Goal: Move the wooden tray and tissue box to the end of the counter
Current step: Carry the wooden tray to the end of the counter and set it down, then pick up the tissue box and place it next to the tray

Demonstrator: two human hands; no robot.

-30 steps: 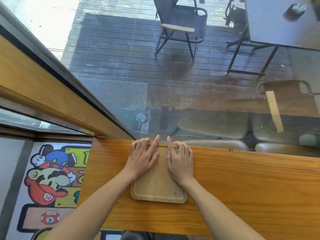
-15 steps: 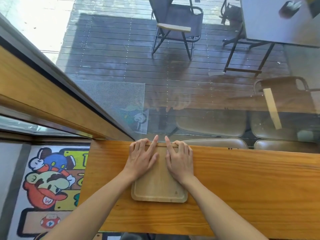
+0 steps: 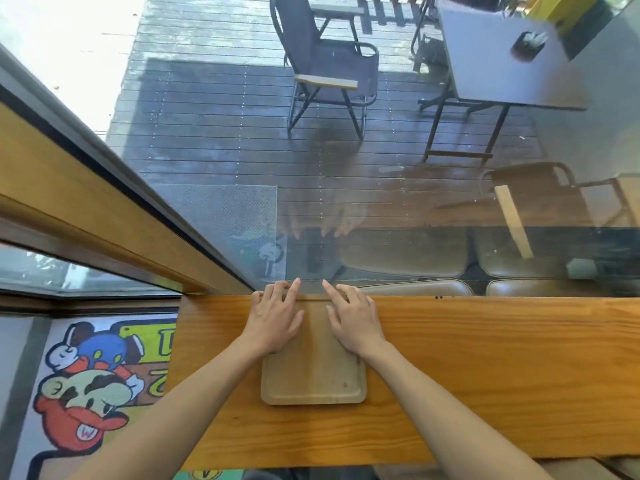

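- Left hand [image 3: 275, 318] and right hand [image 3: 355, 320]: fingers spread flat, palms down on the wooden tray [image 3: 313, 379], gripping nothing; fingertips reach its far edge by the glass.
- Count: 2 hands, 1 tray, 1 counter [image 3: 485, 368].
- Hidden: tray's far half sits under the hands; tissue box not seen.
- Tray lies under and between the fingers, near the counter's left end, near half bare.
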